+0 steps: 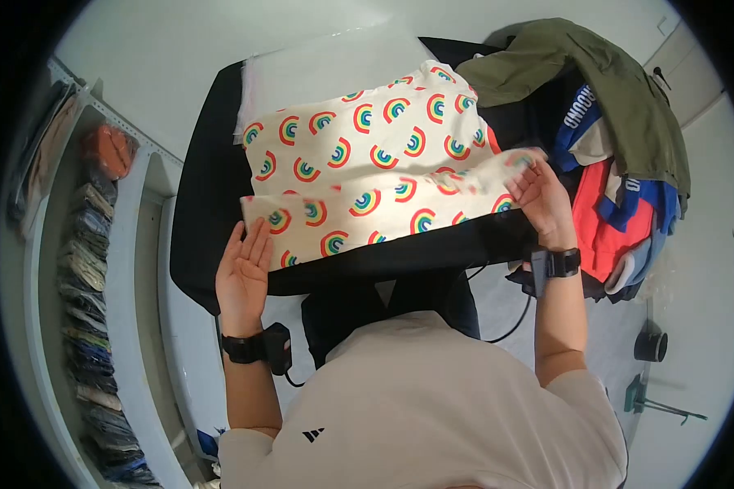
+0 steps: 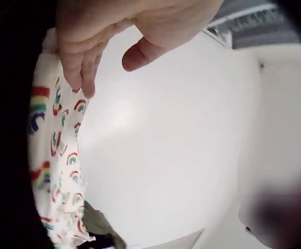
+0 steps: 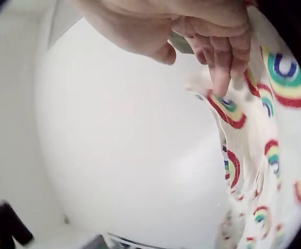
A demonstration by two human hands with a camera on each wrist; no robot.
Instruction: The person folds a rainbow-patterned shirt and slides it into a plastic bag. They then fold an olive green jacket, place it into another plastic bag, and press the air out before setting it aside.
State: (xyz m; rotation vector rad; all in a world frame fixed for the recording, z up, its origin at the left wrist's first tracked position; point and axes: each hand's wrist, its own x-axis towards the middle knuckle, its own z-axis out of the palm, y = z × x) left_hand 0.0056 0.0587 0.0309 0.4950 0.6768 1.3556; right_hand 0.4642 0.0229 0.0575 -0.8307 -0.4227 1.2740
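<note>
A cream garment point(image 1: 342, 175) printed with rainbows lies spread on the black-covered table point(image 1: 208, 196), its near part folded over in a long band. My left hand point(image 1: 243, 277) is palm up at the band's left end, straight fingertips right at the cloth. At the other end, my right hand point(image 1: 546, 204) has its palm turned up and fingers loosely bent beside a raised, blurred flap. In the left wrist view, the fingers of the left hand point(image 2: 140, 23) overlap the cloth, thumb apart. The right wrist view has the right hand point(image 3: 192, 26) with fingertips against the fabric, thumb away from it.
Clear plastic sheets point(image 1: 334, 73) lie at the table's back. An olive garment point(image 1: 628, 106) tops a heap at the right, with a red garment point(image 1: 595, 220) hanging below. Shelving point(image 1: 143, 244) on the left holds stacked bagged clothes point(image 1: 90, 285). A cable point(image 1: 518, 326) hangs near the right wrist.
</note>
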